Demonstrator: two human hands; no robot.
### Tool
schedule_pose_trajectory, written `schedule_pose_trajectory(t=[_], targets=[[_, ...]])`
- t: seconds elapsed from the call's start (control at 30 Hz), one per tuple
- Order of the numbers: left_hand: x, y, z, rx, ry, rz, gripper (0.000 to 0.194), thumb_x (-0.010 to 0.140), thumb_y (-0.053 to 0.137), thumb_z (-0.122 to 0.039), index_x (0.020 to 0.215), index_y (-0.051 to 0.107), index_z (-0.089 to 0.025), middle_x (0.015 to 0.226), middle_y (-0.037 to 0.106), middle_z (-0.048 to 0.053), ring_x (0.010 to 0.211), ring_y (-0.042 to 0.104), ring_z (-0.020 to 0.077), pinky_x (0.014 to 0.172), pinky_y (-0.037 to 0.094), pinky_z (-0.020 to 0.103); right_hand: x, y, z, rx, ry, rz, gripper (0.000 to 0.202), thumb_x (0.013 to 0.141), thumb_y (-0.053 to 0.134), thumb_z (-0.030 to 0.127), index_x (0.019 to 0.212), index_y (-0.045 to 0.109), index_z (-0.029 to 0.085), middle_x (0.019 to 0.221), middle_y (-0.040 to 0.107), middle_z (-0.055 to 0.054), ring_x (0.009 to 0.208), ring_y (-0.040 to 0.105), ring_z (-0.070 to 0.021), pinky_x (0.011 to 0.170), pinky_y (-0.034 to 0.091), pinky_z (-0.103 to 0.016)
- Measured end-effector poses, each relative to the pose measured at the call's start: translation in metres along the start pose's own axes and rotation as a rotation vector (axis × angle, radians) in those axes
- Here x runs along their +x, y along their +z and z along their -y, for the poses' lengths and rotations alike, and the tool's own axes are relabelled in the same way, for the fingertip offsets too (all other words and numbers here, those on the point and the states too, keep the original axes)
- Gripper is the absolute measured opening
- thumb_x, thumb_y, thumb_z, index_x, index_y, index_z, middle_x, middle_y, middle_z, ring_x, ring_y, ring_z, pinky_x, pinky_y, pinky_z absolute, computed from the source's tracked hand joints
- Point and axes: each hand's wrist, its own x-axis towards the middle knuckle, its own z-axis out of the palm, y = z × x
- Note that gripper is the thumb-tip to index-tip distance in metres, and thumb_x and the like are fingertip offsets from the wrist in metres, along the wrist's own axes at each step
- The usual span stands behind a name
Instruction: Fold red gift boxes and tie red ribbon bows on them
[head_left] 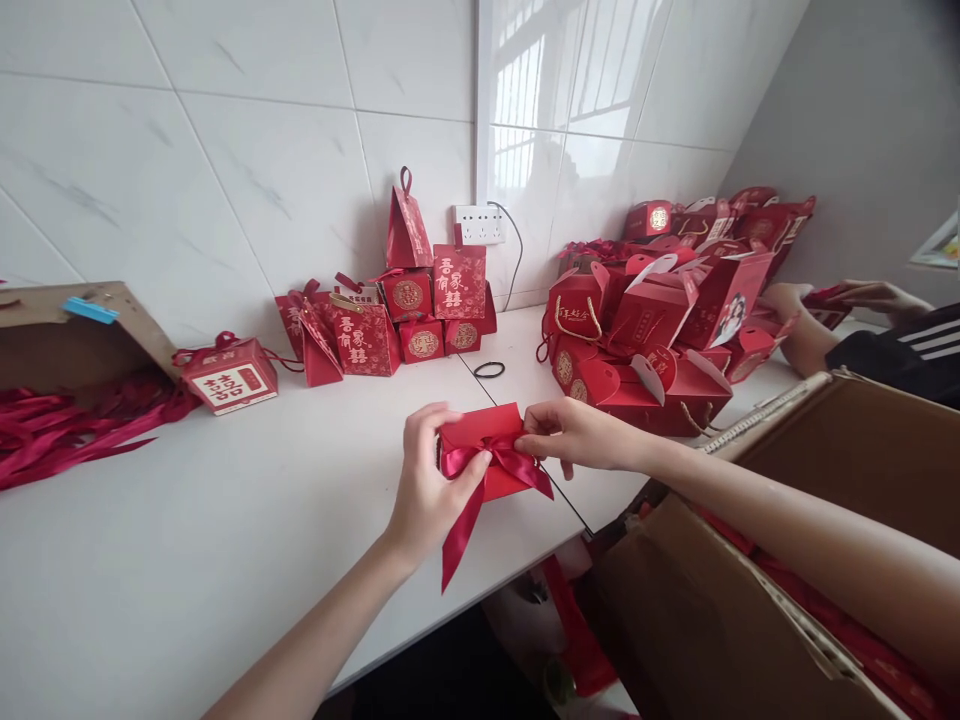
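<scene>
Box [480, 424] by the desk's [262, 520] front edge: bow [519, 464] looks tied, maybe only evening up left. My left hand [430, 490] grips box, thumb on knot; right hand [574, 435] pinches bow.

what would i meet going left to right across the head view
Blue clip, small box with a white panel, left hand, red box with a satin bow, right hand, box with a photo, co-worker's striped sleeve.
</scene>
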Motion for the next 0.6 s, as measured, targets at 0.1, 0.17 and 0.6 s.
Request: schedule_pose_trajectory(t=[0.1,0.17,0.6], targets=[[-0.0036,0.0032,0.0017,-0.014,-0.153,-0.166,0.034,0.074,0.063,-0.035,0.094,0.039,-0.022,0.100,0.045,0.003,0.087,0.051,0.0149,0.075,0.046,0.028,-0.0003,-0.0003,0.0014,-0.055,-0.075,-0.012,0.024,0.078,0.053,0.031,0.061,0.041,0.018,0.061,0.049,0.004,0.055,0.048,-0.0078,0.051,0.039,-0.020],[-0.0041,0.0037,0.0013,0.020,-0.230,-0.138,0.024,0.080,0.055,-0.039,0.078,0.038,-0.021,0.079,0.043,-0.002,0.069,0.046,0.0112,0.064,0.043,0.023,-0.0005,0.0000,0.0023,-0.110,-0.118,-0.035,0.024,0.077,0.053,0.028,0.060,0.040,0.018,0.060,0.048,0.005,0.055,0.045,-0.0074,0.052,0.035,-0.021],[-0.0053,0.0015,0.0014,0.035,-0.145,-0.071,0.032,0.088,0.043,-0.033,0.061,0.029,-0.020,0.054,0.025,-0.007,0.047,0.026,0.0079,0.045,0.027,0.019,-0.0018,-0.0033,0.0013,-0.068,-0.153,0.004,0.019,0.075,0.050,0.019,0.060,0.038,0.019,0.061,0.050,0.005,0.058,0.046,-0.0088,0.056,0.035,-0.022]])
